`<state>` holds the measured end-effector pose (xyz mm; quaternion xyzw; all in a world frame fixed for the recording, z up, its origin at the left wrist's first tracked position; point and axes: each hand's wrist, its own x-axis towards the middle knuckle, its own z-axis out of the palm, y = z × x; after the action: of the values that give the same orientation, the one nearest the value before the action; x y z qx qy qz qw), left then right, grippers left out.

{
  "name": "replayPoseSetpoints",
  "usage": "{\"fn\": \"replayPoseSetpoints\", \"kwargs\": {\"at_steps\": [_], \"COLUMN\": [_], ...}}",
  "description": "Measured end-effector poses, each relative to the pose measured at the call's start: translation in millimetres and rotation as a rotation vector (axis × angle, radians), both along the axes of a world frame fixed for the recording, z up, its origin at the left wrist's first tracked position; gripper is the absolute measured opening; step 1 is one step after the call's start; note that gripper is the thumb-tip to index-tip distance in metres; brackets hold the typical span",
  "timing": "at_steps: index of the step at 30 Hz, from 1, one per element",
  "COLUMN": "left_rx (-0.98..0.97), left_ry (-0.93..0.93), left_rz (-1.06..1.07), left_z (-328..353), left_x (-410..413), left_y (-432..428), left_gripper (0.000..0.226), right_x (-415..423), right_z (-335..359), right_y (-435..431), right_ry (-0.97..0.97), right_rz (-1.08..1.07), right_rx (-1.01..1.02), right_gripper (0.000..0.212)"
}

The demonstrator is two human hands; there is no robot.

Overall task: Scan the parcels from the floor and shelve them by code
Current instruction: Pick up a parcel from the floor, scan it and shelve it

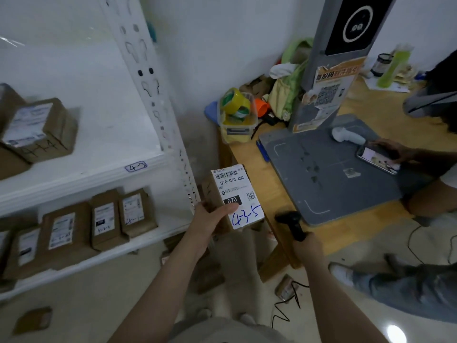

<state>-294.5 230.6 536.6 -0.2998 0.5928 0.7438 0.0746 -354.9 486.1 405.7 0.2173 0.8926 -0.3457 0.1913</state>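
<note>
Left grip low-left on parcel

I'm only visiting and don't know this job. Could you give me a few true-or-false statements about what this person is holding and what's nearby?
1. The left hand grips a brown cardboard parcel whose white label has 4-3-5 handwritten in blue. True.
2. The right hand is empty. False: it grips a black handheld scanner.
3. The white metal shelf carries a handwritten tag reading 4-2. True.
4. A parcel lies on the grey scanning platform. False: a white handheld scanner lies there, no parcel.
</note>
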Motion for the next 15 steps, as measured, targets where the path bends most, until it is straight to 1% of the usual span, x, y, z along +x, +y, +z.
{"fn": "replayPoseSetpoints", "kwargs": {"at_steps": [1,3,4,5,6,7,9,11,13,15], "left_rx": [-0.005,-0.018,-0.029,-0.05,-0.063,-0.068,-0.089,-0.104,-0.124,-0.146], "left_ry": [0.0,-0.031,-0.043,-0.043,-0.044,-0.041,-0.028,-0.004,0.025,0.051], "left_rz": [0.024,0.089,0.12,0.151,0.186,0.222,0.271,0.3,0.323,0.325], "left_z": [0.6,5.8,7.2,7.6,6.9,6.6,4.0,2.0,0.1,-1.5], "left_x": [1.2,5.7,8.6,11.1,13.5,15.6,19.2,23.2,27.0,31.2], "left_y": [3.0,7.6,8.8,9.7,9.5,9.2,7.2,6.7,7.5,8.6], "left_gripper": [0.08,0.112,0.12,0.117,0.108,0.098,0.09,0.088,0.085,0.086], "right_x": [-1.8,-5.4,-6.2,-5.1,-4.8,-4.7,-5.7,-4.6,3.5,16.6], "right_z": [-0.6,-0.4,1.2,9.1,17.2,27.9,51.6,81.0,116.5,145.8], "right_y": [-0.6,-6.0,-9.7,-14.8,-19.7,-24.8,-33.9,-43.2,-51.1,-57.8], "right_ry": [0.008,0.059,0.105,0.151,0.192,0.216,0.26,0.333,0.409,0.419], "right_rz": [0.026,0.052,0.054,0.049,0.038,0.027,0.036,0.117,0.246,0.374], "right_rx": [-0.007,-0.07,-0.131,-0.197,-0.263,-0.323,-0.441,-0.535,-0.629,-0.763], "right_gripper": [0.017,0.01,0.009,0.008,0.011,0.017,0.029,0.038,0.048,0.052]}}
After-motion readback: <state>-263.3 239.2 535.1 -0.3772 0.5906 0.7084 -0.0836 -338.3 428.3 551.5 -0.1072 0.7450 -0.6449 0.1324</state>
